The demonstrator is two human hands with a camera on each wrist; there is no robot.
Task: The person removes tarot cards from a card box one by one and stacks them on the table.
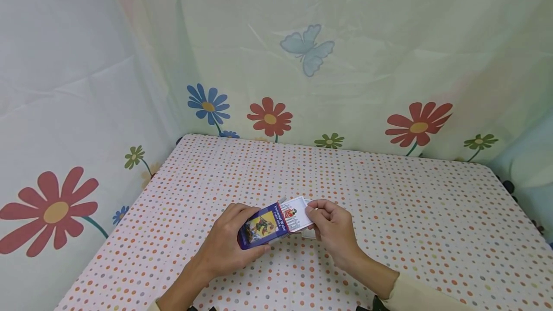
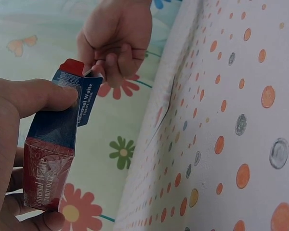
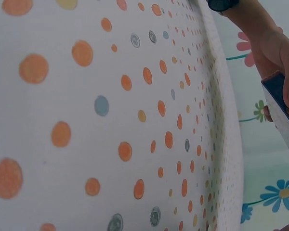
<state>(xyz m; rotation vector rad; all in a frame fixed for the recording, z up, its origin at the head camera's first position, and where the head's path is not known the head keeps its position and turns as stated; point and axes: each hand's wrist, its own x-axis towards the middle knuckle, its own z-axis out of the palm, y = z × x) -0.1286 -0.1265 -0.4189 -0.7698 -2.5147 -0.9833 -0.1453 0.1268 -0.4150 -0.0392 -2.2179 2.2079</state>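
Observation:
A blue tarot card box point(image 1: 263, 226) with a yellow picture panel is gripped by my left hand point(image 1: 224, 241), thumb on one side and fingers on the other. It lies tilted above the table, its open end toward the right. From that end sticks a white-bordered tarot card point(image 1: 294, 213), whose outer edge my right hand point(image 1: 336, 229) pinches between thumb and fingers. How many cards lie beneath it is hidden. In the left wrist view the box point(image 2: 53, 120) shows its red end and a raised red flap. The right wrist view catches only part of the box point(image 3: 281, 94).
A table point(image 1: 216, 172) with a dotted cloth spans the area below the hands. Behind it and at the left hang curtains point(image 1: 367, 61) printed with flowers and a butterfly. A pale flat piece point(image 1: 308, 234) shows just under the right hand; its kind is unclear.

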